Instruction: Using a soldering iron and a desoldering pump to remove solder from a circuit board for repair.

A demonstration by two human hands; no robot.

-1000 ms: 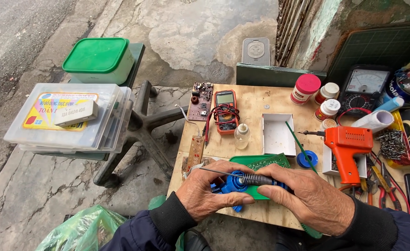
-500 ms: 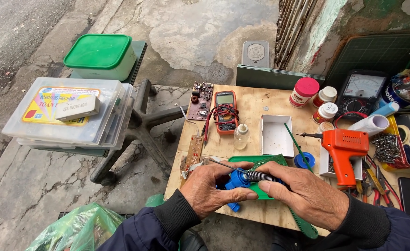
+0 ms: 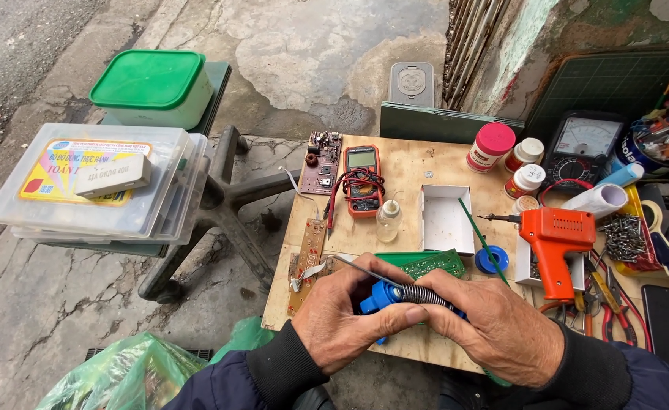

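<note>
A blue tool [image 3: 384,296] with a coiled metal spring and a thin metal tip pointing up-left sat over the near edge of the wooden board [image 3: 410,171], gripped by both hands. The left hand [image 3: 346,323] closed round its blue body; the right hand [image 3: 494,330] pinched the spring end. Just behind lay a green circuit board [image 3: 429,263]. Farther back stood a small bottle [image 3: 387,220], a red multimeter [image 3: 362,181] and a white tray [image 3: 444,220]. An orange soldering gun [image 3: 556,239] lay to the right, a green-lidded tub [image 3: 151,85] well apart at left
</note>
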